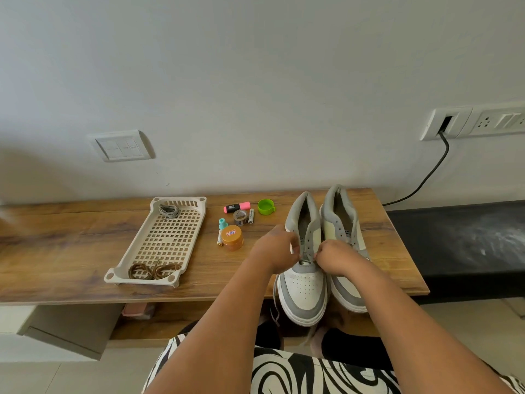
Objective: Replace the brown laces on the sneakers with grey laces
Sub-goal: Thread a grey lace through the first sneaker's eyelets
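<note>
Even, soft daylight-type illumination, no hard highlights. Pale grey-white painted wall [255, 81] reads flat, with a dim patch at the far left edge. Short soft shadows sit just under and right of the cream perforated plastic tray [186, 236] on the brown wood-grain tabletop [71, 251]. Mild sheen on the matte black surface [468, 243] at right. Wide-angle distortion: table edge bows, white wall switch plate [122, 145] and white socket strip [477, 122] tilt toward the corners. Centre is sharp; bare forearms at the bottom are slightly soft, corners smeared.
</note>
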Action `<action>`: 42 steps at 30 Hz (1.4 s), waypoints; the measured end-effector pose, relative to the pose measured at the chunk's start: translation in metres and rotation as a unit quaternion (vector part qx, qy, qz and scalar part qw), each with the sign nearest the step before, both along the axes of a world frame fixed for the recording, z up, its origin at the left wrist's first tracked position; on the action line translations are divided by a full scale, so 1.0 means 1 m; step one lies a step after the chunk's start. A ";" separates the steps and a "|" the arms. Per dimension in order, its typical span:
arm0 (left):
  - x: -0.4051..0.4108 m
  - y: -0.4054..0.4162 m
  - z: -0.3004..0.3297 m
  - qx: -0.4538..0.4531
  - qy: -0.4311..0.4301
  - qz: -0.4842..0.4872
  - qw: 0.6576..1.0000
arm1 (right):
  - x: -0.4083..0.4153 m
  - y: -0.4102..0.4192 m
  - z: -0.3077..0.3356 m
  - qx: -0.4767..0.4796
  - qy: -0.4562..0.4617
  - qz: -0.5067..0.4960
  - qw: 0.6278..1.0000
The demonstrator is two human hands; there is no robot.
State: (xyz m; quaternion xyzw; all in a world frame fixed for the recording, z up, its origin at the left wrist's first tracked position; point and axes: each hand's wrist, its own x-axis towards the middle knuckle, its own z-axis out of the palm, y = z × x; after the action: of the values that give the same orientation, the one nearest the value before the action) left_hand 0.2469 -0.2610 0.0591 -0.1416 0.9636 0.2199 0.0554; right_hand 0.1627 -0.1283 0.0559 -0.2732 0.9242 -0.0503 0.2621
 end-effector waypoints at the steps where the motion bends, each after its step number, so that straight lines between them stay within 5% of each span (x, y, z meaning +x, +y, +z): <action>1: 0.000 0.002 -0.001 -0.012 -0.003 0.003 1.000 | 0.001 -0.001 0.001 0.017 0.000 0.001 1.000; 6: -0.001 0.012 0.003 -0.018 0.044 0.014 0.999 | -0.003 -0.003 0.000 0.020 -0.024 -0.002 1.000; 20: -0.005 0.019 0.003 -0.156 -0.025 -0.031 0.987 | -0.003 0.011 0.011 -0.061 -0.045 -0.015 0.997; 26: -0.002 0.013 -0.003 0.019 -0.065 -0.002 0.998 | -0.002 0.012 0.008 -0.066 -0.037 -0.012 0.997; 34: 0.001 0.018 0.012 0.050 0.000 0.064 0.997 | 0.003 0.008 0.016 -0.025 -0.026 -0.017 0.999; 38: 0.010 0.006 0.020 -0.045 -0.136 0.029 0.989 | 0.003 0.011 0.027 -0.019 -0.071 -0.012 0.997; 42: 0.013 0.005 0.016 -0.017 -0.216 0.006 0.976 | 0.008 0.010 0.031 -0.057 -0.111 -0.023 0.992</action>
State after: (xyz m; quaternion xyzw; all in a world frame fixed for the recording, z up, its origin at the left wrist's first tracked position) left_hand 0.2595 -0.2563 0.0752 -0.1926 0.9316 0.1678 0.2584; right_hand 0.1707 -0.1178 0.0868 -0.2593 0.8911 -0.1385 0.3457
